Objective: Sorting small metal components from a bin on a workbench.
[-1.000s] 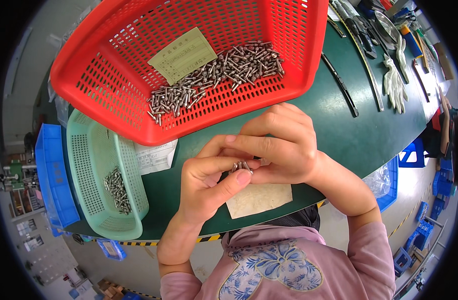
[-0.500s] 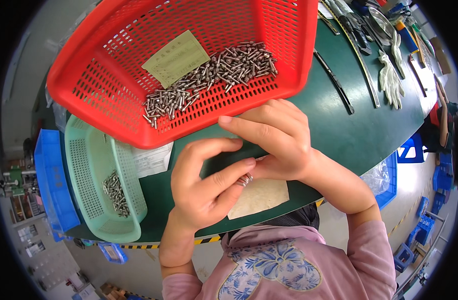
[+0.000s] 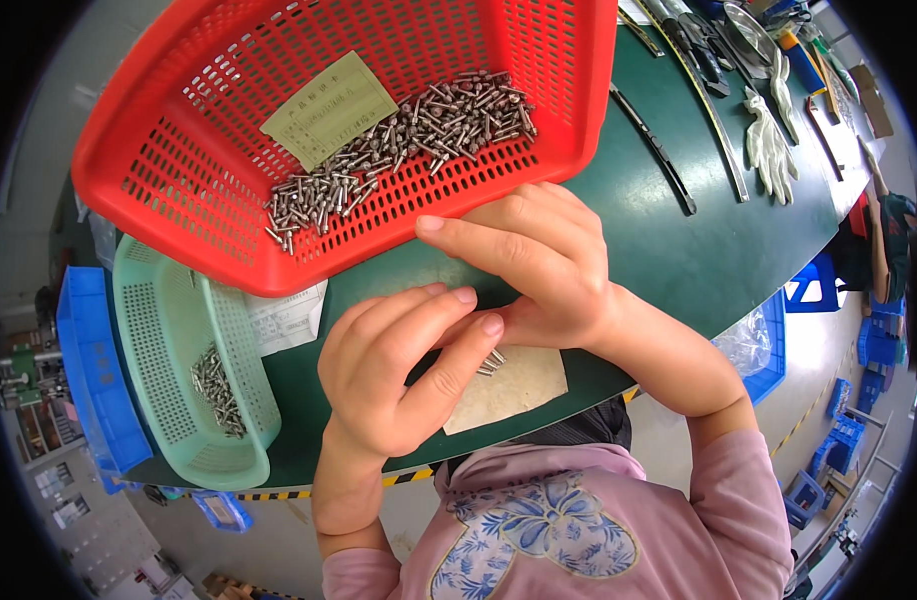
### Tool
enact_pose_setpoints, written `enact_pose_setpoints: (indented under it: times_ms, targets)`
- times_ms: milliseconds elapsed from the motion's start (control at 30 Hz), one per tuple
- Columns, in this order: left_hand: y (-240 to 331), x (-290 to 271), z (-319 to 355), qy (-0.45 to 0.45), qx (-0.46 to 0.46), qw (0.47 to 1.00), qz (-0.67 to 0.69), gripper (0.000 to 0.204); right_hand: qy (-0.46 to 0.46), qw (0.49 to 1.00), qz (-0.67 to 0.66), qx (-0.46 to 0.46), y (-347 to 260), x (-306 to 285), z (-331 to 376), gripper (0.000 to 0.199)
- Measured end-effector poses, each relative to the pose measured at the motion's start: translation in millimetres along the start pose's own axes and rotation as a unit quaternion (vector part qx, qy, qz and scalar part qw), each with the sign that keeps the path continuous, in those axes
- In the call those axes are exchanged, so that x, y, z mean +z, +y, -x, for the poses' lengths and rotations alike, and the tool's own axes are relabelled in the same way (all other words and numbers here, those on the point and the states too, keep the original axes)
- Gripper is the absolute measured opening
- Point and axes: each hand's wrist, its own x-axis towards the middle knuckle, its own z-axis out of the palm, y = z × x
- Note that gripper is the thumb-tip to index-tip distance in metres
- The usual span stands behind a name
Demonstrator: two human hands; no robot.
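Note:
My left hand (image 3: 391, 365) is curled in front of my chest, its thumb and index fingertips near each other. Just under its thumb tip stick out several small metal pins (image 3: 492, 362); their other ends are hidden by my fingers. Against it comes my right hand (image 3: 544, 265), its index finger stretched out toward the left and its thumb partly behind the left fingertips. Beyond both hands, a red perforated basket (image 3: 379, 245) holds a heap of small headed metal pins (image 3: 419, 130) and a yellow-green paper card (image 3: 329, 110).
A pale green basket (image 3: 264, 400) with more pins stands on the left, beside a blue bin (image 3: 99, 370). Below my hands a beige sheet (image 3: 519, 390) lies on the green table (image 3: 679, 260). White gloves (image 3: 769, 150), a steel ruler (image 3: 714, 110) and a dark thin tool (image 3: 654, 150) lie right.
My left fingers have drawn closer together, and the pins now show lower beneath the thumb. The whole view has shifted slightly, with the baskets appearing further left.

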Motion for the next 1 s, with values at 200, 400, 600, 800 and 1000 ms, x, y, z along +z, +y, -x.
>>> enact_pose_setpoints:
  times_ms: [200,400,600,800,1000]
  targets:
    - [3,-3,-2,0.008,0.010,1.000,-0.014,0.028,0.059,0.998,0.005,-0.027,2,7,-4,0.058]
    - [-1,2,3,0.021,0.019,0.999,-0.020,0.028,0.000,1.000,-0.006,-0.001,0,1,-1,0.058]
    - [2,5,1,0.027,0.027,0.999,-0.020,0.027,0.002,1.000,-0.001,-0.002,2,-2,1,0.059]
    - [0,-1,3,0.033,0.023,0.999,-0.029,0.025,0.019,1.000,-0.008,-0.009,1,5,-7,0.057]
    - [-12,-28,1,0.066,-0.052,0.986,-0.142,0.024,0.019,0.999,0.008,0.044,1,-4,-6,0.052]
